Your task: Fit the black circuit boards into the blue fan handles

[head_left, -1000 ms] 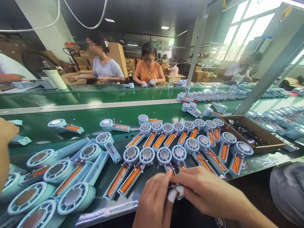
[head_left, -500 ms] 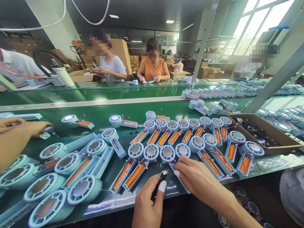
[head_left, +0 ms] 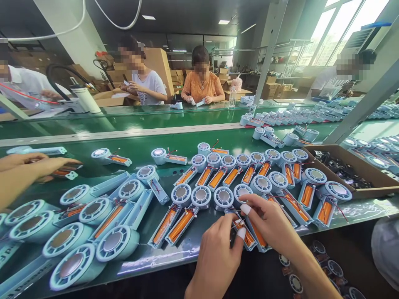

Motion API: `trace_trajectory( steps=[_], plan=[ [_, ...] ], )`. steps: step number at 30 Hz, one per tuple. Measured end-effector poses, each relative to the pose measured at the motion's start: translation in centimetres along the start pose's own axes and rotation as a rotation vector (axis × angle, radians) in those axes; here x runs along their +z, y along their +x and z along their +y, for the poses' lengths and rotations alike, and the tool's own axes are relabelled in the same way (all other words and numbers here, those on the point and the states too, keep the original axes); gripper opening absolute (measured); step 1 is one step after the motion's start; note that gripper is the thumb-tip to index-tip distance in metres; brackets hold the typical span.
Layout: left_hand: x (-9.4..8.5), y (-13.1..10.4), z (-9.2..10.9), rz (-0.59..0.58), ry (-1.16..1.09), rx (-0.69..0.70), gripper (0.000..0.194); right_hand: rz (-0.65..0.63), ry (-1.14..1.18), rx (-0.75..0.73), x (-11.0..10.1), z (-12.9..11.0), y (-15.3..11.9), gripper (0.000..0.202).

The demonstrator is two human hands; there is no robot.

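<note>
Both my hands meet over a light-blue handheld fan body (head_left: 223,197) lying near the table's front edge, its orange battery (head_left: 248,238) showing in the open handle. My left hand (head_left: 220,247) is closed, thumb and index finger bent around a small white connector (head_left: 239,223) and thin wires; what its grip holds is partly hidden. Close above the same handle, my right hand (head_left: 266,216) has its thumb and fingertips drawn together; anything between them is too small to name. White covers sit on both thumbs. A neighbouring fan body (head_left: 243,193) lies partly under my right fingers.
Rows of fan bodies (head_left: 215,160) lie beyond my hands, with larger ones (head_left: 114,245) at left. A cardboard box (head_left: 370,189) of dark small parts stands at right. Another person's hand (head_left: 34,166) reaches in from the left. Several people sit beyond the green belt (head_left: 140,139).
My left hand has moved up and right to the fan handle; the small black circuit board it held is no longer visible. My right hand has shifted slightly, its fingertips lifting.
</note>
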State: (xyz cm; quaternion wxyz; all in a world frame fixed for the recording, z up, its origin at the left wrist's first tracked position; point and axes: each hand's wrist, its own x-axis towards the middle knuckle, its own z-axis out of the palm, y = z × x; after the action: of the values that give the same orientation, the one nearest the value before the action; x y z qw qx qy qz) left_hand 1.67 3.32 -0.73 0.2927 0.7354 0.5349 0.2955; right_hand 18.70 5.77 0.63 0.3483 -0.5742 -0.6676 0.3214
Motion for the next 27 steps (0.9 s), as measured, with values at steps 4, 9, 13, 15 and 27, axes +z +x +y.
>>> trace_trajectory(
  steps=[4, 9, 13, 15, 27],
  plan=[
    [-0.8, 1.1, 0.3, -0.127, 0.075, -0.032, 0.019, -0.014, -0.059, -0.019, -0.3, 0.0, 0.0, 0.029],
    [-1.8, 0.6, -0.2, -0.150, -0.064, -0.057, 0.003, -0.038, -0.057, -0.013, -0.1, 0.1, -0.7, 0.027],
    [-2.0, -0.4, -1.2, -0.017, -0.162, -0.143, 0.017, 0.011, -0.217, -0.123, 0.3, -0.1, -1.8, 0.026],
    [-1.8, -0.9, -1.6, 0.092, -0.236, -0.204, 0.022, 0.074, -0.356, -0.230, 0.7, -0.7, -2.5, 0.027],
    [-0.8, -2.5, -2.5, 0.251, -0.350, -0.239, 0.020, -0.185, -0.192, -0.332, 3.9, -1.3, -2.6, 0.034]
  ],
)
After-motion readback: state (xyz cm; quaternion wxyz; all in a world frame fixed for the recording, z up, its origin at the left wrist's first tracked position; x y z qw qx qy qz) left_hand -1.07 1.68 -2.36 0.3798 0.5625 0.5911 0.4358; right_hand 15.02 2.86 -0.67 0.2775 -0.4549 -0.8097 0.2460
